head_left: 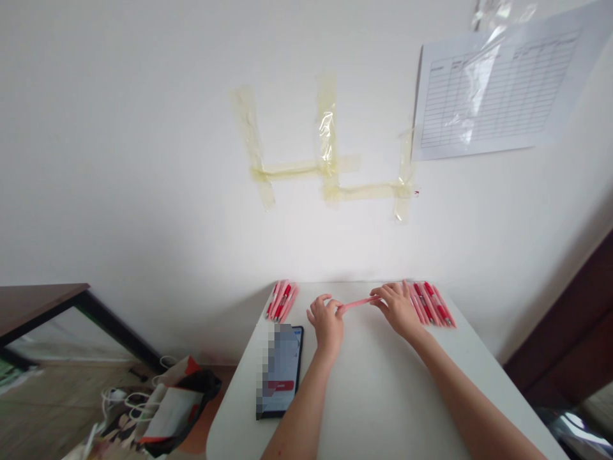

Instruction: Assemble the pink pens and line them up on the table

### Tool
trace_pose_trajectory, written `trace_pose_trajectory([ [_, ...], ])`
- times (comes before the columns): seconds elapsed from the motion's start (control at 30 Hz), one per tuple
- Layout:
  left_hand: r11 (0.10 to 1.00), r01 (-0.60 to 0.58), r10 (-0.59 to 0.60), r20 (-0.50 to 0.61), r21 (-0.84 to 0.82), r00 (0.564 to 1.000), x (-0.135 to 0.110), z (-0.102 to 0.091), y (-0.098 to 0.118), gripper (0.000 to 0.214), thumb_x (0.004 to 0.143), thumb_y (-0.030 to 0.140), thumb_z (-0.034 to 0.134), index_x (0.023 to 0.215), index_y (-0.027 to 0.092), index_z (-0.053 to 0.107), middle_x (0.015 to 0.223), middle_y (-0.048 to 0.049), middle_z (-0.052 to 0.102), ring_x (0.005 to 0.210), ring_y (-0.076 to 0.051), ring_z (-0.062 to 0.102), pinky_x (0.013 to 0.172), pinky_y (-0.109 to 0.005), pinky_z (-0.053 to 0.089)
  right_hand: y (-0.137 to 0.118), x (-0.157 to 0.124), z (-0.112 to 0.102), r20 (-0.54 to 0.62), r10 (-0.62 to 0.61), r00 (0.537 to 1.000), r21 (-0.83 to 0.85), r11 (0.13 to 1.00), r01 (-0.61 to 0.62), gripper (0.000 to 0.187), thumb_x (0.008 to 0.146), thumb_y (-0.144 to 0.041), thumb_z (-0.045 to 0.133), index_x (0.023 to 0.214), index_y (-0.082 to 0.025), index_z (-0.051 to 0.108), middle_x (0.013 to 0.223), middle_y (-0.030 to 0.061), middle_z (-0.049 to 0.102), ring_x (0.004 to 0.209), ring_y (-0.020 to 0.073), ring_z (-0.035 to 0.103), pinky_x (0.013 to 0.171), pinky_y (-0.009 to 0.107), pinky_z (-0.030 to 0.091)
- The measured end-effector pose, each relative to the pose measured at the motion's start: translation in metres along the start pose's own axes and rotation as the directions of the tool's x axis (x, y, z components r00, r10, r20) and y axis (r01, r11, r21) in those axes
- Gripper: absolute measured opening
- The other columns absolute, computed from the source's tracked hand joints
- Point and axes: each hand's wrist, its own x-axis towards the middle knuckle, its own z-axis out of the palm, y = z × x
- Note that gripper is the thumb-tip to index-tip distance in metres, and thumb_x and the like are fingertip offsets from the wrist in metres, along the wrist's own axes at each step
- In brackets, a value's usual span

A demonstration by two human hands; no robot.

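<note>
Both my hands hold one pink pen (358, 303) just above the white table (383, 396), near its far edge. My left hand (326, 321) pinches the pen's left end with closed fingers. My right hand (398, 307) grips its right end. A small row of pink-and-red pens (282, 300) lies left of my left hand. A larger row of the same pens (433, 304) lies just right of my right hand, touching it or nearly so.
A phone (281, 370) with a lit screen lies on the table's left side. The white wall behind carries strips of yellowed tape (328, 160) and a printed sheet (498, 96). On the floor at left are a bag and cables (163, 409), beside a dark table (43, 303).
</note>
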Motion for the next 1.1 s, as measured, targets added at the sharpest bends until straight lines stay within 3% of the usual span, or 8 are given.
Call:
trace_pose_trajectory([
  [0.2,0.999,-0.045,0.045,0.0,-0.012,0.999,-0.0017,-0.0002,0.0022,0.007,0.085,0.019,0.066,0.086,0.025,0.071,0.126,-0.0046,0.059,0.129,-0.027,0.047,0.116,-0.066,0.022,0.0023,0.001,-0.0013,0.035,0.052,0.998,0.019,0.998,-0.052,0.029,0.103,-0.037,0.043,0.089,-0.025,0.066,0.089,0.0043,0.069,0.1,0.0263,0.059,0.113,0.068,0.024],
  [0.27,0.999,-0.045,0.045,0.0,-0.013,0.999,-0.0018,0.0001,0.0026,0.005,0.085,0.022,0.068,0.084,0.025,0.071,0.127,-0.0051,0.06,0.13,-0.028,0.046,0.116,-0.067,0.021,0.0034,0.0005,-0.0011,0.038,0.057,0.998,0.02,0.998,-0.058,0.031,0.104,-0.038,0.041,0.09,-0.025,0.065,0.091,0.0047,0.069,0.1,0.0262,0.06,0.112,0.069,0.024],
  [0.43,1.0,-0.014,0.014,-0.01,-0.006,1.0,-0.0006,0.0014,0.0009,0.007,0.087,0.024,0.066,0.086,0.025,0.073,0.129,-0.0065,0.058,0.13,-0.029,0.046,0.116,-0.066,0.023,0.0044,-0.0015,0.0015,-0.003,0.027,1.0,0.04,0.999,-0.027,0.024,0.101,-0.04,0.047,0.115,-0.027,0.062,0.103,0.0068,0.071,0.107,0.0268,0.061,0.114,0.069,0.022],
  [0.6,1.0,-0.004,0.004,-0.002,-0.007,1.0,-0.0002,0.0016,-0.0005,0.008,0.088,0.022,0.062,0.088,0.024,0.07,0.128,-0.0059,0.058,0.129,-0.028,0.046,0.116,-0.065,0.024,0.0044,-0.0012,0.0018,0.002,-0.013,1.0,0.016,1.0,0.013,0.018,0.1,-0.038,0.05,0.103,-0.028,0.065,0.099,0.0049,0.071,0.104,0.0266,0.061,0.114,0.068,0.021],
  [0.93,0.999,-0.032,0.031,0.05,0.016,0.998,-0.0025,0.002,0.0033,0.014,0.089,0.013,0.053,0.089,0.022,0.064,0.129,-0.0069,0.055,0.131,-0.028,0.043,0.114,-0.066,0.026,-0.0026,0.0016,-0.0019,0.005,0.005,1.0,-0.001,1.0,-0.005,0.026,0.103,-0.039,0.045,0.098,-0.027,0.067,0.094,0.0039,0.068,0.099,0.0251,0.059,0.115,0.067,0.019],
  [1.1,0.998,-0.05,0.049,0.019,0.034,0.999,-0.0019,0.0026,0.0029,0.014,0.089,0.013,0.055,0.087,0.022,0.065,0.128,-0.0073,0.055,0.129,-0.028,0.045,0.113,-0.063,0.031,-0.0021,0.0014,-0.001,0.007,0.015,1.0,0.007,1.0,-0.015,0.028,0.103,-0.043,0.045,0.095,-0.026,0.067,0.09,0.0033,0.067,0.097,0.0249,0.059,0.114,0.067,0.02],
])
